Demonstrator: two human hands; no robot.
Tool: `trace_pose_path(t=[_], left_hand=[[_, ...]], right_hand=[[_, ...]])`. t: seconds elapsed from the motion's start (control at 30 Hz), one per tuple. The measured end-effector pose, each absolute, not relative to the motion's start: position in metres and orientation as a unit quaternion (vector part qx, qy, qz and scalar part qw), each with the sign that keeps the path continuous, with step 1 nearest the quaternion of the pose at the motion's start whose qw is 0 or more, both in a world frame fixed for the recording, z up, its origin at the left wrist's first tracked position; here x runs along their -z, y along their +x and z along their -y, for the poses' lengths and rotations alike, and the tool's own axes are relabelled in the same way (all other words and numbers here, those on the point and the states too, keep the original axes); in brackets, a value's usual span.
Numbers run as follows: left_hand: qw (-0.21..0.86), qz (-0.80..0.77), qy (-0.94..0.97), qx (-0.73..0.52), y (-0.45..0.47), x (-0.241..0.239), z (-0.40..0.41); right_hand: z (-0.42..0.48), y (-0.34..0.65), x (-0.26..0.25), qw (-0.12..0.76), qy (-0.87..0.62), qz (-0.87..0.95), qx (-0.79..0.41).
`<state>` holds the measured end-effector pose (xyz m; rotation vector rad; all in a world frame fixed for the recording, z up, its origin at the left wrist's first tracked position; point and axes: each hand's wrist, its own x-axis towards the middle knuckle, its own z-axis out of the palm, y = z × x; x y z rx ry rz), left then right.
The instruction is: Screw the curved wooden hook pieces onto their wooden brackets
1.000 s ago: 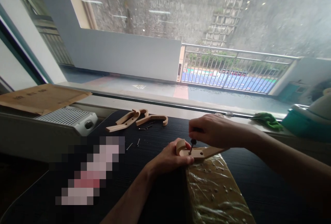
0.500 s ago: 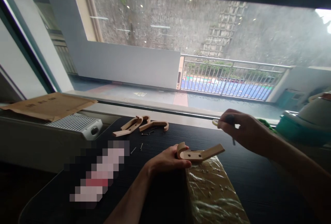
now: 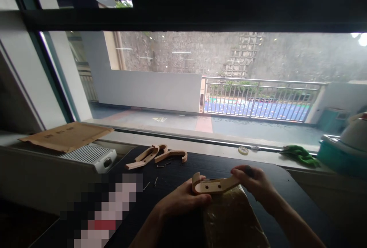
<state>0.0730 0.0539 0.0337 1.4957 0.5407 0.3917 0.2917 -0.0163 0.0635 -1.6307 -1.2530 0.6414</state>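
My left hand [image 3: 183,198] grips the curled end of a pale wooden hook piece [image 3: 214,185] with two small holes in its face. At the piece's other end, my right hand [image 3: 255,183] has its fingers closed, and a dark tool handle shows in the same fist. The piece lies across the top of a plastic-wrapped wooden block [image 3: 233,219] on the black table [image 3: 292,198].
More wooden hook pieces [image 3: 156,153] and loose screws [image 3: 156,180] lie farther back on the table. A white heater [image 3: 91,156] with cardboard [image 3: 67,135] on it stands at the left. On the window sill are a tape roll [image 3: 243,150], a green cloth [image 3: 299,154] and a teal container [image 3: 341,156].
My right hand lifted the tool away from the wooden piece, swung out to the right, then came back to grasp the piece's right end. The view has tilted upward.
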Motion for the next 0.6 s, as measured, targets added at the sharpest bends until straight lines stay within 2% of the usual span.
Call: trace_pose_path(t=[0.2,0.43,0.6], left_hand=[[0.742,-0.189,0.559,-0.320,0.087,-0.024,-0.046],[0.732,-0.228,0.529,-0.363,0.094,-0.013,-0.037],[0.728,-0.239,0.535,-0.357,0.094,-0.015,-0.035]], right_hand=[[0.016,0.284,-0.067,0.588,-0.621,0.511,-0.091],[0.022,0.290,-0.050,0.609,-0.624,0.485,-0.075],[0.028,0.291,-0.055,0.590,-0.628,0.506,-0.039]])
